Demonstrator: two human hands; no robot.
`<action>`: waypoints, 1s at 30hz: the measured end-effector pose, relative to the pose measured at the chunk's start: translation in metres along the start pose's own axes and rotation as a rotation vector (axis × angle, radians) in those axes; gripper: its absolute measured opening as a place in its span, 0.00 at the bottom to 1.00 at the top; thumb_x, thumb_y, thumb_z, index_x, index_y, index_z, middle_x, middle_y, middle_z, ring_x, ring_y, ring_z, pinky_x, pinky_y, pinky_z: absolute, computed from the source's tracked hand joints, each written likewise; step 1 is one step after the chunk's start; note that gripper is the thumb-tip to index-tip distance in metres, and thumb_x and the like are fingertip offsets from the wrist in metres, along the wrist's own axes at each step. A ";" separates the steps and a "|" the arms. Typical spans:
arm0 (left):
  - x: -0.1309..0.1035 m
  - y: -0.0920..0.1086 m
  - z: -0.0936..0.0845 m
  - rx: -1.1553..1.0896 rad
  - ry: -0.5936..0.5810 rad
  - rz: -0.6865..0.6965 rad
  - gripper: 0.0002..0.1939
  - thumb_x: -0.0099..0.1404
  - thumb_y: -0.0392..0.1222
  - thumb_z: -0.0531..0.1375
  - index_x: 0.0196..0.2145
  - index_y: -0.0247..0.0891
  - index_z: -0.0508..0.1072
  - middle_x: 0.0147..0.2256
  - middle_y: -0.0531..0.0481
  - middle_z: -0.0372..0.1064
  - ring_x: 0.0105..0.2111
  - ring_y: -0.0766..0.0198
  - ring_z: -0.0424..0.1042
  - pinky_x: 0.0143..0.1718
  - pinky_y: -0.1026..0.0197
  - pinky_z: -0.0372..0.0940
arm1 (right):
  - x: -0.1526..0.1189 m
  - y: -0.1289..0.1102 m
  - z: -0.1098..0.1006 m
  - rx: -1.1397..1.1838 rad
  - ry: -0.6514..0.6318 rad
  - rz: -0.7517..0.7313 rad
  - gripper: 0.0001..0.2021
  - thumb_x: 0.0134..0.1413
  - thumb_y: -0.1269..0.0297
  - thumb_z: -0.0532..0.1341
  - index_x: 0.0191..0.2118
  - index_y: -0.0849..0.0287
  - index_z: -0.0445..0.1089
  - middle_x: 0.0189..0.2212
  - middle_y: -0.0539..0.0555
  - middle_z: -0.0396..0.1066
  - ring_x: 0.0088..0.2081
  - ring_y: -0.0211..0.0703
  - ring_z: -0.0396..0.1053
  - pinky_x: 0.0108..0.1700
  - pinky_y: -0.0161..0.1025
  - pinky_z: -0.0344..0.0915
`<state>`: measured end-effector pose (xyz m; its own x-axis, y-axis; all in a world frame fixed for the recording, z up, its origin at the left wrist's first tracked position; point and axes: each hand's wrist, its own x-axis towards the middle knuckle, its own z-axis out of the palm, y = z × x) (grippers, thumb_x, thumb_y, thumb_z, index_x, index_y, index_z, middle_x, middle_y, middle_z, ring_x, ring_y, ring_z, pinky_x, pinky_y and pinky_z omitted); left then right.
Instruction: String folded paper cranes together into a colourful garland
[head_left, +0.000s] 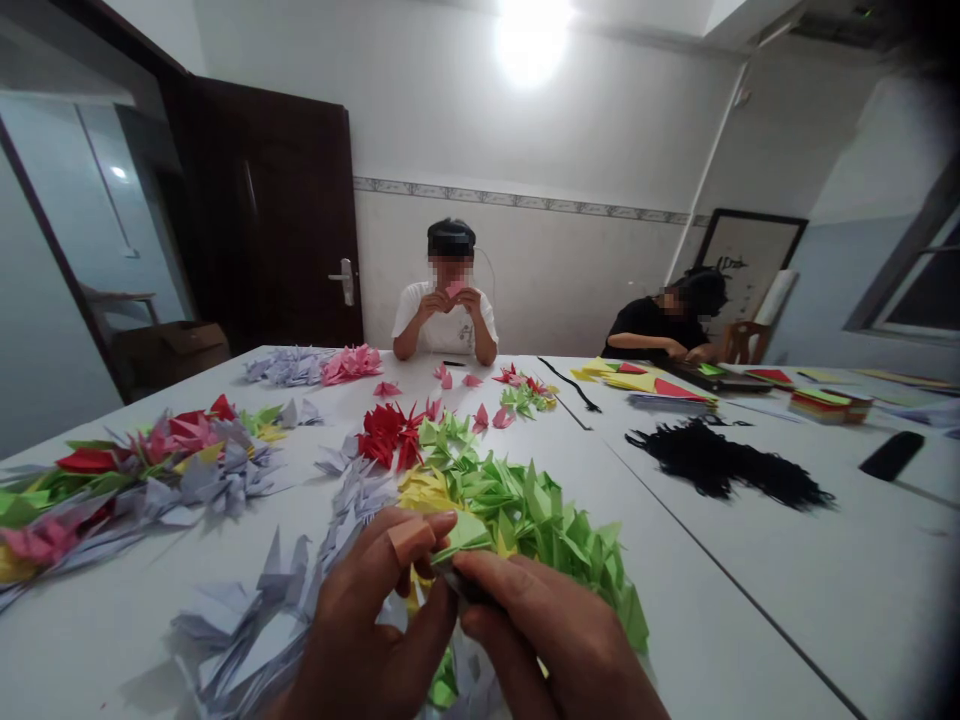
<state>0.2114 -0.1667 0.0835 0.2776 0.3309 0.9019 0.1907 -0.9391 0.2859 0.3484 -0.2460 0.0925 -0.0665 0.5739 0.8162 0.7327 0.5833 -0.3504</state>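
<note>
A small folded light-green paper (466, 532) is held between my two hands at the lower centre. My left hand (382, 610) pinches its left side, with a tan band round one finger. On its right, my right hand (544, 620) grips the lower edge with thumb and forefinger. Beyond and beside my hands lie piles of folded paper: green pieces (532, 500), yellow pieces (424, 490), red pieces (390, 435) and pale grey-white pieces (262, 620). The underside of the held paper is hidden by my fingers.
The white table (750, 580) holds a mixed pile of folded paper (180, 450) at left, black strands (727, 460), a black object (891, 455) and paper stacks (829, 403) at right. A person (448, 310) sits opposite holding pink paper; another person (637, 325) leans over the table at right.
</note>
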 end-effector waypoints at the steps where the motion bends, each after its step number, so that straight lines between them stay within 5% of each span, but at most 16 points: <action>1: -0.001 0.000 0.000 0.002 -0.003 0.002 0.15 0.59 0.27 0.56 0.43 0.38 0.68 0.34 0.52 0.69 0.26 0.73 0.68 0.26 0.72 0.67 | 0.001 0.000 0.000 -0.003 0.008 -0.006 0.11 0.67 0.65 0.51 0.44 0.63 0.69 0.35 0.57 0.76 0.33 0.41 0.75 0.34 0.34 0.74; 18: -0.001 -0.003 0.000 -0.051 -0.028 0.034 0.16 0.57 0.25 0.56 0.42 0.38 0.68 0.35 0.52 0.69 0.36 0.71 0.71 0.38 0.72 0.69 | -0.005 0.002 -0.001 -0.018 -0.086 0.027 0.12 0.63 0.68 0.54 0.49 0.64 0.69 0.41 0.58 0.75 0.38 0.44 0.75 0.39 0.36 0.74; 22: -0.002 -0.004 0.001 -0.040 -0.034 0.027 0.16 0.57 0.26 0.56 0.43 0.38 0.68 0.37 0.51 0.69 0.39 0.70 0.71 0.41 0.71 0.69 | -0.002 0.000 -0.001 -0.021 -0.042 -0.001 0.14 0.65 0.66 0.52 0.46 0.67 0.71 0.36 0.59 0.76 0.34 0.44 0.75 0.35 0.37 0.75; 30: -0.002 -0.002 0.000 -0.019 -0.048 0.012 0.14 0.59 0.27 0.56 0.42 0.39 0.68 0.36 0.51 0.69 0.36 0.70 0.71 0.37 0.71 0.69 | -0.004 0.000 -0.003 -0.031 -0.071 0.011 0.12 0.64 0.67 0.53 0.49 0.64 0.68 0.40 0.59 0.76 0.38 0.44 0.75 0.38 0.36 0.74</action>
<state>0.2101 -0.1657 0.0813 0.3250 0.3235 0.8887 0.1697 -0.9444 0.2817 0.3506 -0.2503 0.0912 -0.1051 0.6202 0.7774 0.7541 0.5593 -0.3443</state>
